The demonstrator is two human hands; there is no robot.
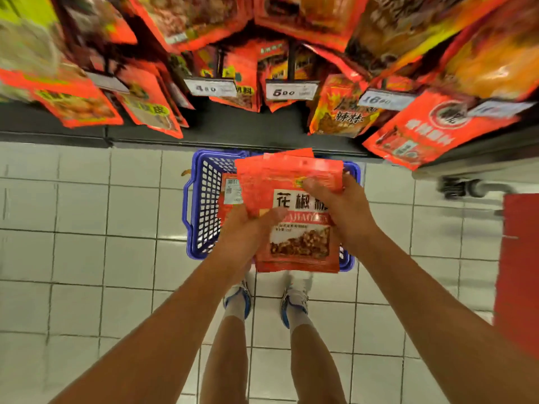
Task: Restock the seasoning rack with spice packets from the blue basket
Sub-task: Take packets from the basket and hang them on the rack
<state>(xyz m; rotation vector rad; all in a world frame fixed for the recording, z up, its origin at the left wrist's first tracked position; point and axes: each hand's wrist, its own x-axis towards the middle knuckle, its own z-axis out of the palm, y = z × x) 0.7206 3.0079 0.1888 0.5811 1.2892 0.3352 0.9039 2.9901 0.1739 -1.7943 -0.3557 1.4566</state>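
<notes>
A shopworker stands on a white tiled floor [87, 258] in front of a seasoning rack [221, 123], where red packets hang in rows above price tags reading 480 [207, 88] and 500 [284, 91]. A blue basket [201, 205] sits on the floor at the foot of the rack, just ahead of the person's white and blue trainers [294, 298]; a further red packet [230, 196] lies inside it. The left hand [248, 228] is closed on the left edge of a stack of red spice packets [300, 240] held above the basket, the thumb lying across the front packet. The right hand [338, 205] grips the upper right of the same stack, its fingers curled over the top packets, which fan out behind. At far right, part of a red object [519, 258] shows beside the shelving.
</notes>
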